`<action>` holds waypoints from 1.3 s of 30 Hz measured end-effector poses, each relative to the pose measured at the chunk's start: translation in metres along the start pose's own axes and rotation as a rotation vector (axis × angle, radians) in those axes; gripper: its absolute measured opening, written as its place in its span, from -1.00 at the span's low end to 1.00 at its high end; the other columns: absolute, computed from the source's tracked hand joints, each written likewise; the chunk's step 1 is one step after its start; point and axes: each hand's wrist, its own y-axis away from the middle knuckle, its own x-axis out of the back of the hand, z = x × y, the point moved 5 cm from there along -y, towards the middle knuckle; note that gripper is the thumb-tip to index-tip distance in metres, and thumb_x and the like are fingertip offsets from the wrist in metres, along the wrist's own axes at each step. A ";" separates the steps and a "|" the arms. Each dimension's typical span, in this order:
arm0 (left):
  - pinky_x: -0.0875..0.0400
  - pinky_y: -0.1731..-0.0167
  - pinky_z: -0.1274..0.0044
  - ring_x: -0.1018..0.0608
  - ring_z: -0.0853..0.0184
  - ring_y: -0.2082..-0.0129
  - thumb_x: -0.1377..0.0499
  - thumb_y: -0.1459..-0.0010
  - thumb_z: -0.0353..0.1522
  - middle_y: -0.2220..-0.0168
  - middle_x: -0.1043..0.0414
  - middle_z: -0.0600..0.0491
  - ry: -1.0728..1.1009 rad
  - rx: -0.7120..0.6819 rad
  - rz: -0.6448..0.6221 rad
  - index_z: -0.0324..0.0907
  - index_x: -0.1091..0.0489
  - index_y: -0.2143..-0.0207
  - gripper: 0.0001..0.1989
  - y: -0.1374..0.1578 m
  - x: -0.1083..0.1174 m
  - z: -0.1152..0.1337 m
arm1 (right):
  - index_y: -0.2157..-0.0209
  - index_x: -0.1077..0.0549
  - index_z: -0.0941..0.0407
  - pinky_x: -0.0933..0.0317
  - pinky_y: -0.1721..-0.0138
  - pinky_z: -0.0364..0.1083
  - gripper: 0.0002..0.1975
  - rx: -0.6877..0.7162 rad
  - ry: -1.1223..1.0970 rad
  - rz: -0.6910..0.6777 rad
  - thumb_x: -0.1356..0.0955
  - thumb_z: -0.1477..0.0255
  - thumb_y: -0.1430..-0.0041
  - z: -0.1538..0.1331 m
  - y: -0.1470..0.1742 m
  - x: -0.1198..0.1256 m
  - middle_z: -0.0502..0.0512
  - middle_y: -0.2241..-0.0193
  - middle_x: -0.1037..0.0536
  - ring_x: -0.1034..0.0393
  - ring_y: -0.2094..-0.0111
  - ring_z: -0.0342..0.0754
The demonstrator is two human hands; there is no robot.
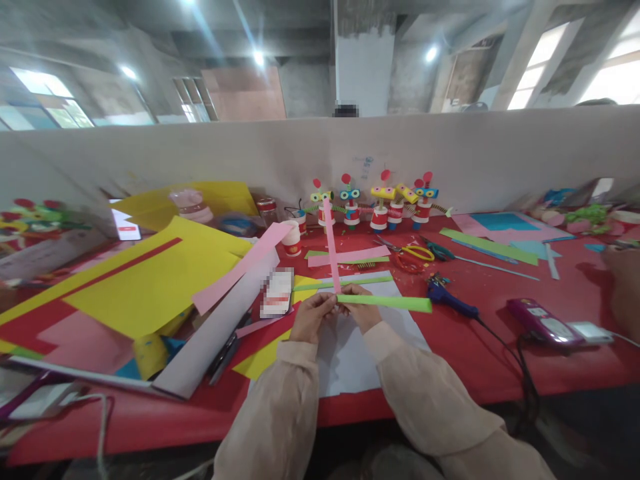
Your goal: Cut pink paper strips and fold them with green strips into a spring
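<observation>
Over the white sheet [350,377], the meeting ends of a pink strip [331,243] and a green strip [395,303] are pinched by the left hand [309,317] and right hand [363,310], held close together. The pink strip's long axis is directed away from the person; the green strip's is directed rightward, roughly square to it. Beyond the sheet's far left corner, a white cup [292,241] is stood upright; its contents cannot be told.
</observation>
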 end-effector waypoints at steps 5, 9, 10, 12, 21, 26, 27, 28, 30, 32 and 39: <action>-0.10 0.64 0.65 -0.28 0.54 0.66 -0.39 0.33 -0.25 0.67 -0.33 0.13 -0.056 -0.023 0.040 -0.27 -0.46 0.57 -0.71 0.001 0.002 0.004 | 0.60 -0.40 0.11 -0.06 0.69 -0.16 -0.72 -0.005 -0.018 0.033 -0.44 0.19 0.20 0.003 -0.001 0.001 -0.07 0.78 -0.37 -0.16 0.74 -0.20; -0.10 0.64 0.63 -0.27 0.53 0.67 -0.39 0.32 -0.22 0.68 -0.33 0.12 -0.077 -0.031 0.055 -0.27 -0.46 0.58 -0.70 0.002 0.002 0.005 | 0.61 -0.42 0.12 -0.09 0.70 -0.16 -0.73 -0.013 -0.026 0.056 -0.45 0.21 0.21 0.005 -0.001 0.002 -0.06 0.78 -0.38 -0.17 0.76 -0.20; -0.10 0.64 0.64 -0.27 0.53 0.67 -0.39 0.32 -0.23 0.68 -0.33 0.12 -0.075 -0.030 0.055 -0.27 -0.46 0.58 -0.70 0.002 0.003 0.004 | 0.61 -0.43 0.12 -0.09 0.70 -0.16 -0.74 -0.017 -0.035 0.056 -0.44 0.21 0.20 0.005 -0.001 0.002 -0.05 0.78 -0.38 -0.18 0.75 -0.20; -0.10 0.64 0.64 -0.28 0.53 0.66 -0.39 0.32 -0.26 0.67 -0.33 0.12 -0.069 -0.027 0.053 -0.27 -0.47 0.57 -0.72 0.001 0.003 0.003 | 0.61 -0.44 0.13 -0.10 0.70 -0.17 -0.75 -0.031 -0.060 0.046 -0.43 0.23 0.18 0.004 0.000 0.001 -0.04 0.78 -0.39 -0.21 0.74 -0.19; -0.12 0.64 0.65 -0.29 0.54 0.66 -0.38 0.30 -0.30 0.66 -0.33 0.15 0.022 -0.074 0.079 -0.25 -0.43 0.60 -0.76 -0.001 0.003 0.005 | 0.43 -0.49 0.11 -0.21 0.58 -0.16 -0.83 0.057 -0.001 -0.057 -0.42 0.36 0.15 0.000 0.002 -0.003 -0.04 0.62 -0.47 -0.28 0.62 -0.17; -0.18 0.59 0.64 -0.33 0.52 0.63 -0.37 0.28 -0.31 0.63 -0.36 0.13 0.029 -0.055 0.061 -0.26 -0.43 0.57 -0.76 -0.002 0.001 0.003 | 0.54 -0.45 0.12 -0.17 0.63 -0.15 -0.80 0.008 0.017 0.025 -0.41 0.27 0.13 0.008 -0.001 0.002 -0.02 0.69 -0.44 -0.26 0.66 -0.14; -0.19 0.59 0.63 -0.33 0.52 0.63 -0.37 0.29 -0.31 0.63 -0.36 0.13 0.031 -0.057 0.076 -0.25 -0.42 0.57 -0.76 -0.001 0.002 0.003 | 0.55 -0.45 0.12 -0.16 0.64 -0.14 -0.80 0.015 0.042 0.045 -0.41 0.27 0.13 0.008 -0.001 0.004 -0.02 0.69 -0.44 -0.26 0.66 -0.14; -0.20 0.58 0.63 -0.34 0.51 0.63 -0.38 0.31 -0.31 0.63 -0.36 0.14 0.036 -0.062 0.090 -0.24 -0.41 0.57 -0.75 -0.001 0.002 0.003 | 0.56 -0.46 0.11 -0.16 0.64 -0.14 -0.80 0.027 0.074 0.063 -0.42 0.27 0.14 0.007 -0.001 0.006 -0.03 0.69 -0.44 -0.26 0.66 -0.14; -0.22 0.58 0.61 -0.35 0.50 0.63 -0.39 0.33 -0.29 0.61 -0.37 0.14 0.043 -0.076 0.106 -0.23 -0.41 0.55 -0.72 0.001 0.001 0.005 | 0.58 -0.47 0.10 -0.15 0.63 -0.14 -0.82 0.043 0.143 0.075 -0.42 0.27 0.15 0.007 -0.002 0.008 -0.04 0.71 -0.44 -0.25 0.67 -0.13; -0.22 0.59 0.60 -0.36 0.49 0.64 -0.39 0.33 -0.27 0.61 -0.38 0.13 0.025 -0.091 0.099 -0.23 -0.41 0.55 -0.70 0.002 0.000 0.006 | 0.62 -0.46 0.09 -0.15 0.63 -0.13 -0.82 0.039 0.185 0.068 -0.42 0.28 0.15 0.007 -0.002 0.009 -0.04 0.72 -0.43 -0.24 0.67 -0.13; -0.27 0.55 0.56 -0.40 0.43 0.63 -0.40 0.38 -0.22 0.64 -0.38 0.12 0.026 -0.116 0.111 -0.22 -0.35 0.60 -0.65 0.000 0.001 0.004 | 0.62 -0.46 0.09 -0.12 0.62 -0.13 -0.81 -0.028 0.098 0.030 -0.43 0.27 0.17 0.015 -0.002 0.009 -0.03 0.70 -0.45 -0.23 0.66 -0.13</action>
